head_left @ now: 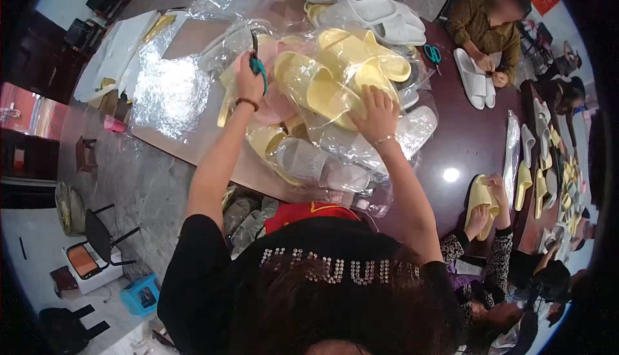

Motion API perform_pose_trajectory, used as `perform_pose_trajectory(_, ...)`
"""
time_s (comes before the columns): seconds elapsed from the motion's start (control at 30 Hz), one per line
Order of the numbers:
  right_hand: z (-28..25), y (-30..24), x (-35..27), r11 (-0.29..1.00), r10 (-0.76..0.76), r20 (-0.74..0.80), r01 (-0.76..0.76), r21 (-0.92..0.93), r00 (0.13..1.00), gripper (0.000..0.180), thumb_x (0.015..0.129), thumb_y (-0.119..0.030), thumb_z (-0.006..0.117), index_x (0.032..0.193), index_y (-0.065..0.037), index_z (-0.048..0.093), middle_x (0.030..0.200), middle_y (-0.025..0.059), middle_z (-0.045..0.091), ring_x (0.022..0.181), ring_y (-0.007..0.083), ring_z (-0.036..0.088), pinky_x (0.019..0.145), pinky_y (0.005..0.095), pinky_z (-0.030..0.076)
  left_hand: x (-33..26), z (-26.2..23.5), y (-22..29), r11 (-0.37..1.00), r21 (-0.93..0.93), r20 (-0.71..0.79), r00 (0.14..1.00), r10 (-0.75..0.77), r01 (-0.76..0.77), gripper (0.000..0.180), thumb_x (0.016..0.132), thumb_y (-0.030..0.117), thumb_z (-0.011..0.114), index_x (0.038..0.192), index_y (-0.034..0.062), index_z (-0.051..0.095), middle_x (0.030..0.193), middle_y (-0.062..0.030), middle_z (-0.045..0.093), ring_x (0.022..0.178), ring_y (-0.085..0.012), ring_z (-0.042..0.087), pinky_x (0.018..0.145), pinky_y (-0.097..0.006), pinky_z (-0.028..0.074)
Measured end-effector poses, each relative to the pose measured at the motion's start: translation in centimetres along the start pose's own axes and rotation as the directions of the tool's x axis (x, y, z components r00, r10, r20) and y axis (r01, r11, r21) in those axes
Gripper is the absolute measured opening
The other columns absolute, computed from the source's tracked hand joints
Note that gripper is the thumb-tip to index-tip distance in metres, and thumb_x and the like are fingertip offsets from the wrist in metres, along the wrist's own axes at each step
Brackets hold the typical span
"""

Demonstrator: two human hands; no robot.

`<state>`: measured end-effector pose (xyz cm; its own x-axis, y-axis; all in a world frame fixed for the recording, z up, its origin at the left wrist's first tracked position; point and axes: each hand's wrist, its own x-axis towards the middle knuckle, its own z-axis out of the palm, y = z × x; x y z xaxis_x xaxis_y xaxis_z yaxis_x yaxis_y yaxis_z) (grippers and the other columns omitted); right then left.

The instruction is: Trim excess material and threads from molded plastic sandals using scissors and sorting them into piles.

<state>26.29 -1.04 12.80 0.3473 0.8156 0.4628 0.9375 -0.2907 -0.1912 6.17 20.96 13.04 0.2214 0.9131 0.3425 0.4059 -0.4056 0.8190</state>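
Note:
My left hand (250, 83) is closed on a pair of scissors (256, 66) with teal handles, dark blades pointing away from me. Under my right hand (380, 115), whose fingers lie flat and slightly apart, is a yellow slipper (373, 79) in clear plastic. More yellow slippers (303, 78) are heaped between my hands, inside clear film (242, 7). Pink slippers (267, 102) show partly beneath them. Nearer to me, a grey slipper (303, 160) lies wrapped in plastic, and a whitish one (418, 129) rests right of my right wrist.
White slippers (361, 4) pile up at the far side by another person's hands. Teal-handled scissors (432, 54) lie on the dark table (451, 145). At right, people handle white slippers (474, 81) and a yellow slipper (480, 203). Plastic sheets (171, 91) cover the table's left part.

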Motion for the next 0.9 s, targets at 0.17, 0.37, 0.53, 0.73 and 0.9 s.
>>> perform_pose_trajectory(0.17, 3.7, -0.8, 3.9, 0.996, 0.082, 0.035, -0.081, -0.029, 0.996, 0.043, 0.071, -0.026, 0.053, 0.11, -0.009, 0.048, 0.117, 0.0111, 0.043, 0.112, 0.0263, 0.037, 0.091, 0.0502, 0.021, 2.5, 3.2, -1.2, 0.969, 0.17, -0.016, 0.982, 0.188, -0.182, 0.037, 0.063, 0.018, 0.07, 0.092, 0.0007, 0.056, 0.078, -0.0117, 0.058, 0.073, -0.0222, 0.055, 0.065, -0.03, 0.043)
perform_pose_trajectory(0.37, 3.8, -1.0, 5.2, 0.97, 0.13, -0.113, -0.103, 0.219, 0.985, 0.038, 0.073, -0.031, 0.056, 0.106, -0.012, 0.053, 0.114, 0.0055, 0.048, 0.111, 0.0231, 0.038, 0.091, 0.0485, 0.02, 1.8, 1.5, 4.4, 0.996, -0.087, 0.156, 0.988, 0.006, 0.007, 0.038, 0.07, 0.021, 0.065, 0.103, 0.007, 0.052, 0.076, -0.0041, 0.059, 0.07, -0.0108, 0.053, 0.055, -0.024, 0.039)
perform_pose_trajectory(0.53, 1.8, 1.0, 2.9, 0.999, 0.034, -0.053, -0.032, 0.038, 0.998, 0.035, 0.074, -0.031, 0.056, 0.103, -0.013, 0.054, 0.107, 0.0068, 0.052, 0.109, 0.0254, 0.04, 0.093, 0.0497, 0.018, 2.2, 3.1, 6.1, 0.808, -0.514, 0.515, 0.857, 0.021, 0.289, 0.04, 0.072, 0.009, 0.064, 0.108, 0.0042, 0.047, 0.083, -0.0013, 0.055, 0.067, -0.0068, 0.05, 0.054, -0.02, 0.041)
perform_pose_trajectory(0.73, -2.6, 3.8, -2.1, 0.955, 0.216, -0.094, -0.19, 0.228, 0.972, 0.035, 0.068, -0.017, 0.057, 0.101, -0.006, 0.053, 0.106, 0.0111, 0.052, 0.107, 0.0292, 0.041, 0.095, 0.0481, 0.018, 1.9, 5.9, 9.9, 0.661, -0.72, 0.317, 0.947, 0.044, 0.21, 0.042, 0.065, -0.004, 0.061, 0.103, 0.0041, 0.046, 0.075, -0.0041, 0.05, 0.066, -0.0124, 0.051, 0.056, -0.024, 0.045)
perform_pose_trajectory(0.9, -6.5, 6.2, -10.2, 0.938, 0.346, -0.115, -0.339, 0.075, 0.931, 0.036, 0.068, -0.016, 0.058, 0.102, -0.007, 0.053, 0.108, 0.0101, 0.051, 0.109, 0.0281, 0.038, 0.097, 0.0452, 0.017, 7.1, 6.2, 7.7, 0.989, -0.105, -0.163, 0.983, 0.085, -0.103, 0.029, 0.072, -0.001, 0.046, 0.1, 0.0019, 0.051, 0.087, -0.0107, 0.057, 0.081, -0.0213, 0.054, 0.073, -0.029, 0.041)
